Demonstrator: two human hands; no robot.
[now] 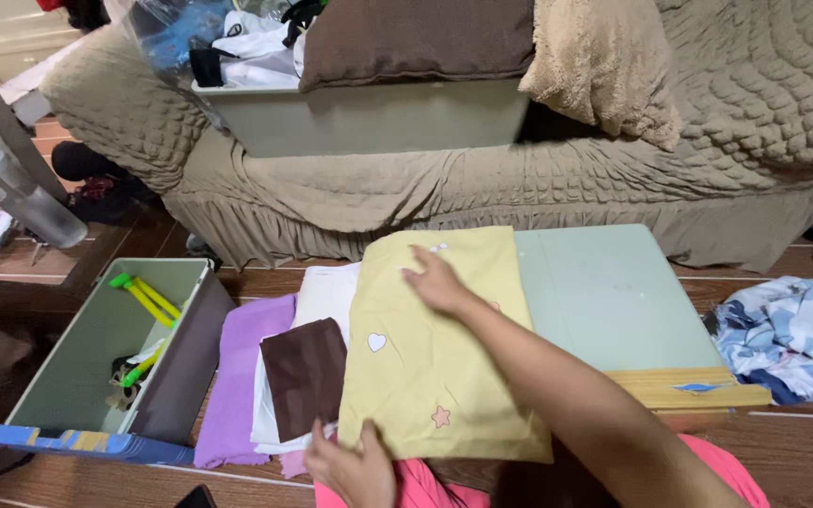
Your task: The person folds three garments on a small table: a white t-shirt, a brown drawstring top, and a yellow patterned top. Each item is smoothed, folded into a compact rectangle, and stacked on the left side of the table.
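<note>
1. The right hand lies flat and open on the upper part of a yellow cloth, fingers spread, grasping nothing.
2. The left hand is at the cloth's near edge; its fingers curl at the hem, but whether they pinch it cannot be told, and the hand is partly cut off by the bottom of the picture.
3. The yellow cloth, folded into a rectangle and printed with a white heart and a pale star, lies on a low pale green tabletop, covering its left part.
4. Left of it lie a dark brown cloth, a white cloth and a purple towel, overlapping one another; what is under them is hidden.
5. A pink garment shows at the bottom edge, mostly cut off.
6. A grey-green bin on the floor at left holds yellow-green sticks; its other contents are hard to make out.
7. A crumpled blue and white cloth lies on the floor at right.
8. Behind, a tan covered sofa carries a long pale box filled with clothes.
</note>
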